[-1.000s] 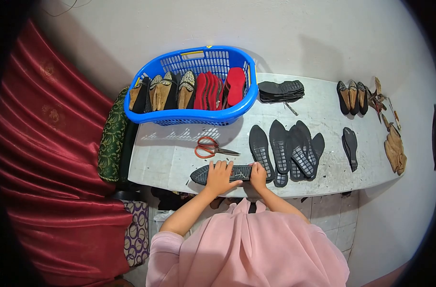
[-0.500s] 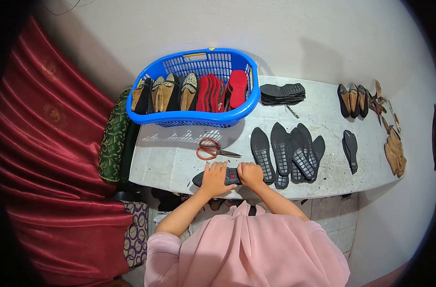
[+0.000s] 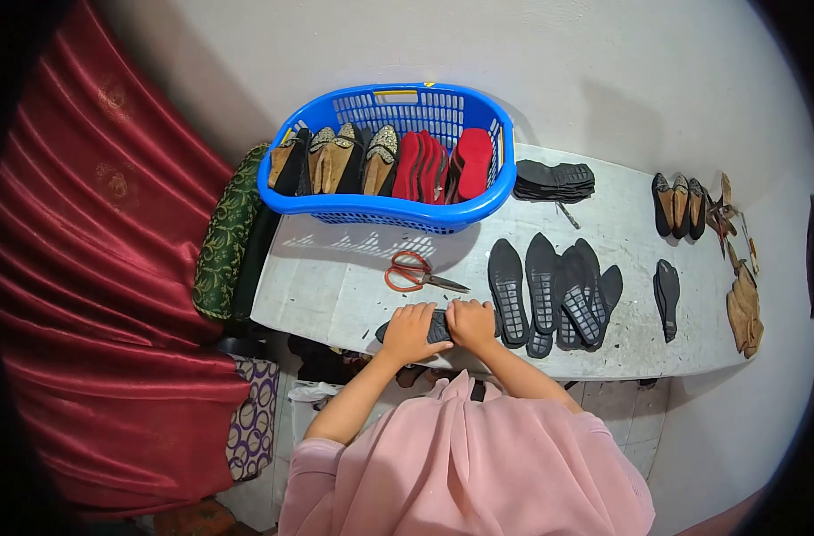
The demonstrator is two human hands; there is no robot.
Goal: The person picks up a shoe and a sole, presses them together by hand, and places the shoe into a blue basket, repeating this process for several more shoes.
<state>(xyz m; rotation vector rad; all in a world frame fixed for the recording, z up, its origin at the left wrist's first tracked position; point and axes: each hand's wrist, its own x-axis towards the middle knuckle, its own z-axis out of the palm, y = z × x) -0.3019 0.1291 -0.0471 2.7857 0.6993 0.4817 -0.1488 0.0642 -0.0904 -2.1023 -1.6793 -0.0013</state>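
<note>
A black shoe sole (image 3: 439, 327) lies sideways at the table's front edge, mostly covered by my hands. My left hand (image 3: 409, 334) is closed over its left part, and the pointed end sticks out beyond the fingers. Close beside it, my right hand (image 3: 473, 324) grips the sole's right part. Just beyond my hands rest scissors with orange handles (image 3: 410, 272), blades pointing right. To the right of my right hand, several black soles (image 3: 541, 284) with grid-patterned heels lie side by side, some overlapping.
A blue basket (image 3: 380, 211) at the back holds decorated shoes (image 3: 340, 159) and red soles (image 3: 474, 165). Beside it is a stack of dark soles (image 3: 554, 180). Farther right are shoes (image 3: 679, 205), a small pair of soles (image 3: 666, 299) and a brown cloth (image 3: 744, 313). Scraps dot the white table (image 3: 335, 295).
The view has shifted, so the table's things appear farther right. My hands are closer together on the sole, covering more of its middle.
</note>
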